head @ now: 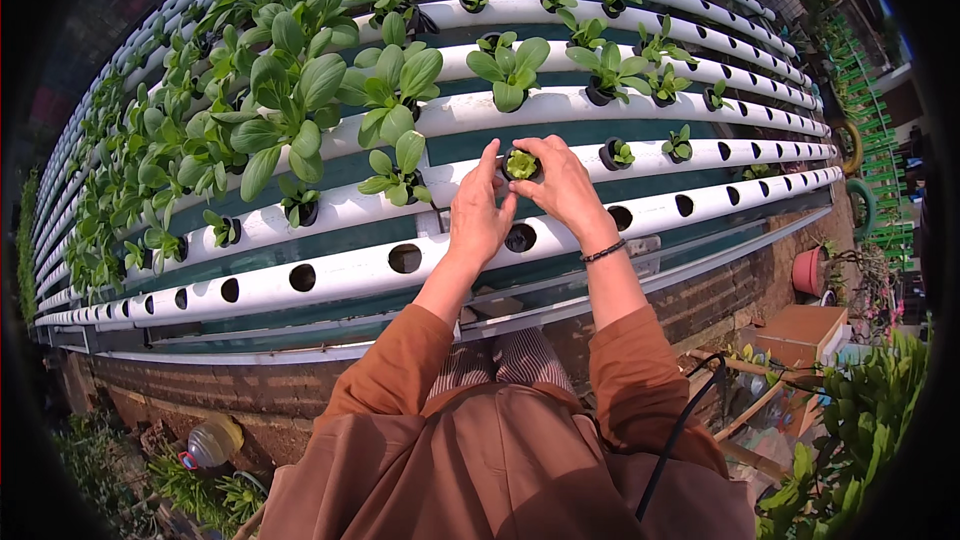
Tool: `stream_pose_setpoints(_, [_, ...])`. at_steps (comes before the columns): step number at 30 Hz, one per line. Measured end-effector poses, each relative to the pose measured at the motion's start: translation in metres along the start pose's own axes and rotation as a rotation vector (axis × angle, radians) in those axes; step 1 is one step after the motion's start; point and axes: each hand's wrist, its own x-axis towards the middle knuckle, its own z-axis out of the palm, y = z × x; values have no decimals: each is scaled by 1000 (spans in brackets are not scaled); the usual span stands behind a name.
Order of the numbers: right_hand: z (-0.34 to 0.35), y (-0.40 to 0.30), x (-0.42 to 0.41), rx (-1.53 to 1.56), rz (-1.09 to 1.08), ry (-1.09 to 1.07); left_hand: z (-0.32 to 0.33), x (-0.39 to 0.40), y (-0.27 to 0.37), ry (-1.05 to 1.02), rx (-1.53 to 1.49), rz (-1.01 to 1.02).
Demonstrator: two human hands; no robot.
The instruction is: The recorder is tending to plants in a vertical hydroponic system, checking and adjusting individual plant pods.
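Note:
A small light-green leafy seedling sits in a round black pot at the second white pipe from me. My right hand curls its thumb and index finger around the pot's right side. Just left of the pot, my left hand holds nothing; its fingers are apart, with the thumb close to my right thumb. Whether the pot rests in a pipe hole or is held above it, I cannot tell. Below my hands, the nearest white pipe has a row of round open holes, one of them between my wrists.
Large leafy greens crowd the pipes on the left. Smaller potted seedlings stand to the right. A metal rail runs along the near side. Behind it lie a plastic bottle, a cardboard box and a reddish pot.

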Motion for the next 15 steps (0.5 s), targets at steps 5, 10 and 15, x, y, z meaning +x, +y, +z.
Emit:
stream_pose_setpoints(5, [4, 1, -3, 3, 30, -7, 1, -4, 0, -7, -29, -29])
stream_pose_setpoints(10, [-3, -1, -16, 21, 27, 20, 4, -5, 5, -11, 52, -30])
stream_pose_setpoints(15, [-62, -7, -21, 178, 27, 41, 0, -6, 4, -5, 49, -69])
